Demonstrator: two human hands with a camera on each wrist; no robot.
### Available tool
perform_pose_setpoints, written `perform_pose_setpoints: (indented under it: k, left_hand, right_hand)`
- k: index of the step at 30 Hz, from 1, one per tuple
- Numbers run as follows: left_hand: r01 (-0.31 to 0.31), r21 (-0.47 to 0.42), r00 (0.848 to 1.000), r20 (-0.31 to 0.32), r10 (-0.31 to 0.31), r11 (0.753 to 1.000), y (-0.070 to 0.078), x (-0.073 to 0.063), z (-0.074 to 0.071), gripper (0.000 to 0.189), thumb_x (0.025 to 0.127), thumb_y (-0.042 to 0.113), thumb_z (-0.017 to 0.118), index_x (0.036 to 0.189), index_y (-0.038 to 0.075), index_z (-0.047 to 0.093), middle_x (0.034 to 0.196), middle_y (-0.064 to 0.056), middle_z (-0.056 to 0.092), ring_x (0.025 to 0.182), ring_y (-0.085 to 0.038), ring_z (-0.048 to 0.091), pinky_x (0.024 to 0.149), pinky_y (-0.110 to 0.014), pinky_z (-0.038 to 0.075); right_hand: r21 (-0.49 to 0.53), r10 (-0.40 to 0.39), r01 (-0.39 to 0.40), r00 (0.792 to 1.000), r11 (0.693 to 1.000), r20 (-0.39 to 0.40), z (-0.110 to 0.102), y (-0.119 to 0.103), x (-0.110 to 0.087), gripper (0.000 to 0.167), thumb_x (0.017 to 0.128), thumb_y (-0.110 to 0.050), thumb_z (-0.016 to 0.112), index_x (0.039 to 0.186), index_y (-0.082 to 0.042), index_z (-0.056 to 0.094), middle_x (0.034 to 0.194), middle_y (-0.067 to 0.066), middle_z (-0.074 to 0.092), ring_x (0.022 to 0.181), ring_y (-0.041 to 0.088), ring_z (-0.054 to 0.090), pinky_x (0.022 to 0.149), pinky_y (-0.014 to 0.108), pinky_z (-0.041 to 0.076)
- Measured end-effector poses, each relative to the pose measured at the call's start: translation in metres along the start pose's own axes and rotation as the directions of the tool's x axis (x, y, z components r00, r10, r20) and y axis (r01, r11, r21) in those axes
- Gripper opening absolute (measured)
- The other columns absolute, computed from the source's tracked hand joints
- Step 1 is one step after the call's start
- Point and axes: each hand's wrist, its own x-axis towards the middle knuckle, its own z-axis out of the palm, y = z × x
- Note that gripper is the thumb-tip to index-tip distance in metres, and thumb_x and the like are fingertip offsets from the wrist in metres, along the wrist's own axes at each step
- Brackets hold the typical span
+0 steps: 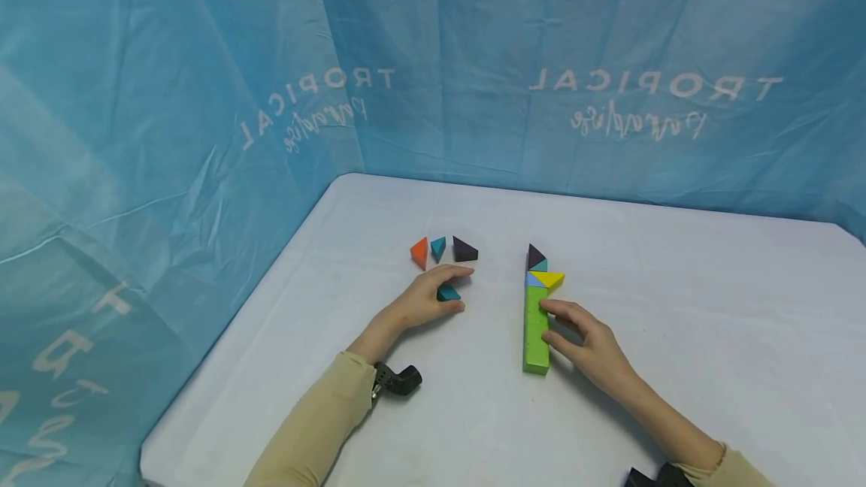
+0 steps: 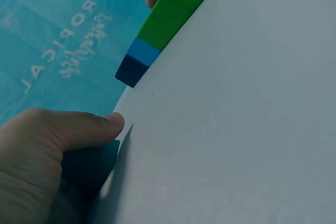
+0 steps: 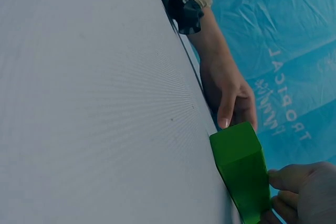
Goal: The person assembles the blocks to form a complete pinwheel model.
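Observation:
My left hand (image 1: 428,297) curves its fingers and thumb around a teal block (image 1: 448,292). The left wrist view shows the thumb along the top of that block, with its lower part in shadow. On the right, the fingertips of my right hand (image 1: 591,344) touch the side of a long green block (image 1: 537,329). At the green block's far end lie a light blue piece (image 1: 534,281), a yellow triangular block (image 1: 549,279), a small teal piece (image 1: 540,265) and a dark purple triangular block (image 1: 535,255), all in one line.
Beyond my left hand lie an orange block (image 1: 419,252), a small teal triangular block (image 1: 438,248) and a dark purple block (image 1: 464,249). They sit on the white table (image 1: 676,284). Blue printed cloth (image 1: 473,36) hangs behind the table and along its left side.

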Motion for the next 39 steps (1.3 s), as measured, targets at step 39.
perform_pose_setpoints:
  k: [39]
  left_hand:
    - [0.130, -0.226, 0.990, -0.027, -0.140, 0.965, -0.001, -0.018, -0.022, 0.046, 0.084, 0.015, 0.072, 0.126, 0.001, 0.058, 0.126, -0.009, 0.059, 0.116, -0.019, 0.054, 0.095, -0.028, 0.044]
  right_hand:
    - [0.024, 0.017, -0.017, 1.000, 1.000, -0.004, 0.003, 0.038, -0.002, 0.044, 0.087, -0.012, 0.070, 0.128, -0.007, 0.055, 0.128, 0.002, 0.054, 0.120, 0.012, 0.049, 0.097, 0.024, 0.041]
